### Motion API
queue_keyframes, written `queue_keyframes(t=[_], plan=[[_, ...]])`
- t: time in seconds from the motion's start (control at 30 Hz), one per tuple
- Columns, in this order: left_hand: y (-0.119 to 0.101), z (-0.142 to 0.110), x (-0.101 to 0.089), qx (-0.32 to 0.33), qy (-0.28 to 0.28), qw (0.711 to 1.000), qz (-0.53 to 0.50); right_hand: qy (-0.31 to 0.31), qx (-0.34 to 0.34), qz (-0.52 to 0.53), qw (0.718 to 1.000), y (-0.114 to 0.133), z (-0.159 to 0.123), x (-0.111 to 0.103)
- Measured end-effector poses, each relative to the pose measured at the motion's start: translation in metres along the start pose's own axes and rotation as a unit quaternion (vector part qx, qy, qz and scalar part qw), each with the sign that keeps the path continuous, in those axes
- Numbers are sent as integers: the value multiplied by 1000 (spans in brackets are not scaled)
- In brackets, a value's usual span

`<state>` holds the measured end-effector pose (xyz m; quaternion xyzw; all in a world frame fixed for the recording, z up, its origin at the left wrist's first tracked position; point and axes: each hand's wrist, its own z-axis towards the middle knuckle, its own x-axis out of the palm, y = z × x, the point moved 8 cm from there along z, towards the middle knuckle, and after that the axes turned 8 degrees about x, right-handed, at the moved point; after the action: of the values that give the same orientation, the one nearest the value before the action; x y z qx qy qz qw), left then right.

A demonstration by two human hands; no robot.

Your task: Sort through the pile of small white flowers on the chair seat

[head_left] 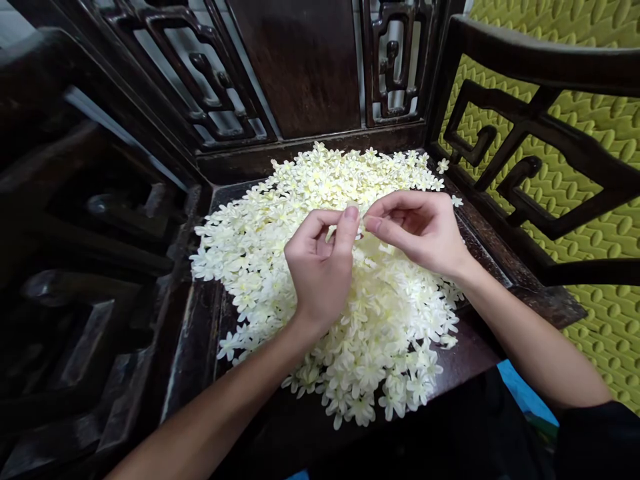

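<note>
A broad heap of small white-and-pale-yellow artificial-looking flowers covers most of the dark wooden seat. Above its middle, my left hand is closed, with thumb and forefinger pressed together. My right hand is pinched too, its fingertips almost meeting those of the left. Whatever lies between the fingertips is too small or hidden to name. Beneath both hands the blossoms lie thickly piled, and some spill toward the seat's front edge.
A carved dark wooden backrest rises behind the heap. Openwork armrests stand at the left and right. Beyond the right armrest is a yellow-green textured surface. Something blue shows near my right forearm.
</note>
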<state>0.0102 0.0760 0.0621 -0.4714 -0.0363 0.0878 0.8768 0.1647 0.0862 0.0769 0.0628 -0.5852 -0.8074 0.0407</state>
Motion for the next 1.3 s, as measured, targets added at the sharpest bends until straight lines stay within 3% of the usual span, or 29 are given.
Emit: queue_keyframes(t=[0.23, 0.9, 1.0, 1.1, 1.2, 1.3], plan=[[-4, -1, 2, 20, 3, 1000, -8, 5, 8, 39, 999, 0, 0, 2], [-3, -2, 2, 4, 14, 1000, -3, -4, 34, 5, 999, -4, 0, 1], [8, -3, 4, -53, 20, 998, -25, 22, 19, -20, 999, -4, -2, 6], [22, -3, 4, -104, 8, 993, -54, 93, -18, -37, 995, 1, -8, 17], [29, 0, 2, -115, -13, 990, -83, 168, -53, -50, 983, 8, -14, 27], [30, 1, 3, -107, -13, 989, -97, 161, -34, -55, 985, 6, -11, 23]])
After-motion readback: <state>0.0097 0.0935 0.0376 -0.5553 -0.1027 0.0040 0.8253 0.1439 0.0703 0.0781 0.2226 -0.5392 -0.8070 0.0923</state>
